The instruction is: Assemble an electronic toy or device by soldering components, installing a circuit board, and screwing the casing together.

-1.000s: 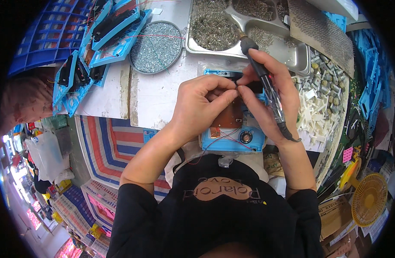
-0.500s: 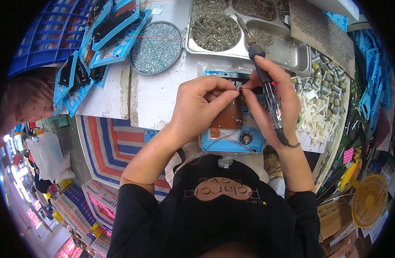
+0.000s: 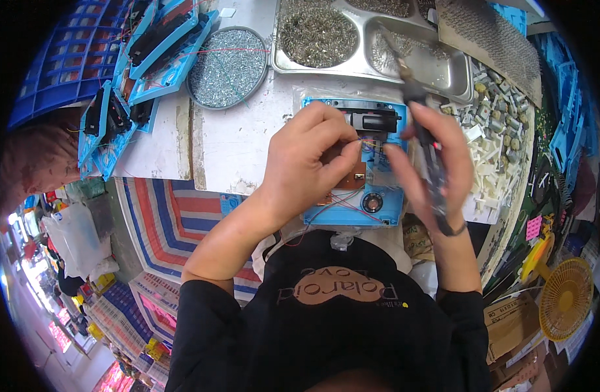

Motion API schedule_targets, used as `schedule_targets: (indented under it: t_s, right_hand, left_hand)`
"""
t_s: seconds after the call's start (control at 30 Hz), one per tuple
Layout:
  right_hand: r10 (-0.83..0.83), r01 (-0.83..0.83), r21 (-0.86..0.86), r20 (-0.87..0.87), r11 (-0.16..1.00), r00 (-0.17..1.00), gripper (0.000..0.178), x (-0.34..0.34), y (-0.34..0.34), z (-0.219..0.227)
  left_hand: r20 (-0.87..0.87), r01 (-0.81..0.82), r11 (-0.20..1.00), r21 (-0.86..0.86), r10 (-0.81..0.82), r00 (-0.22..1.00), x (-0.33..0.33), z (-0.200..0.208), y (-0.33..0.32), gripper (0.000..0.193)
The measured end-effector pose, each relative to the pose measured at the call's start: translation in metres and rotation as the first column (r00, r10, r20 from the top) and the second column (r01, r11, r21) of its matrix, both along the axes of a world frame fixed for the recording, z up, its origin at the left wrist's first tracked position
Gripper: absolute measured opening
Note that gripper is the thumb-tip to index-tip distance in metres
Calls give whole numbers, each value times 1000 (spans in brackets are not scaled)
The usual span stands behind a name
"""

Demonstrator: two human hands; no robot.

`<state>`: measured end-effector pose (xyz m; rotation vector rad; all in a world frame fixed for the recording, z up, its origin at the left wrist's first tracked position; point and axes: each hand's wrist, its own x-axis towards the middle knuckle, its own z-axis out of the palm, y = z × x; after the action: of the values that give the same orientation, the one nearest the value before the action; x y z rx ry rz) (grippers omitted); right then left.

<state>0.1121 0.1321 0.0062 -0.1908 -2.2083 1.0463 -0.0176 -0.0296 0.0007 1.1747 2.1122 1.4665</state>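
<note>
I see blue casing (image 3: 392, 209) just below metal tray (image 3: 445, 73), partly hidden by L hand (image 3: 306, 157), whose grip is pinched closed on thin wires (image 3: 368, 141), ends unclear. R hand (image 3: 449, 153), blurred, has grip curled round soldering iron (image 3: 415, 93), tip over tray.

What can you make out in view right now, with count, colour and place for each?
Open casing: one, blue, near table edge
Circuit board: one, brown, inside casing
Thin wires: several, some red, across casing
Soldering iron: one, black grip, right of casing
Table: one, whitish, centre
Round dish: one, dark rim, silver bits inside, upper left
Compartment tray: one, silver, top
Metal parts: many, grey, right
Plastic pieces: many, white, right
Stacked casings: several, blue, upper left
Basket: one, blue, far upper left
Fan: one, yellow, lower right
Left hand: one, bare, pinching at wires
Right hand: one, bare, holding iron
</note>
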Motion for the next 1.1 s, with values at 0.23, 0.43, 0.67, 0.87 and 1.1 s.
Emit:
schedule_targets:
  t_s: [0.23,0.43,0.67,0.87,1.1]
  right_hand:
    - [34,-40,-124,-56,991,998,35,69,13,3]
    - [196,-196,-6,18,981,980,31,67,11,10]
    - [215,-219,55,67,974,974,34,58,8,13]
    - [221,-226,71,64,972,973,33,56,8,8]
    - [222,-227,82,62,970,973,33,53,8,10]
  left_hand:
    - [-251,-44,998,40,53,967,1,-9,5,11]
    - [-202,-68,997,42,75,976,4,-13,4,12]
    - [-255,-71,993,91,92,963,2,-15,4,12]
    - [-269,-69,993,95,93,959,1,-16,5,13]
    - [-279,-70,993,96,94,956,1,-17,5,14]
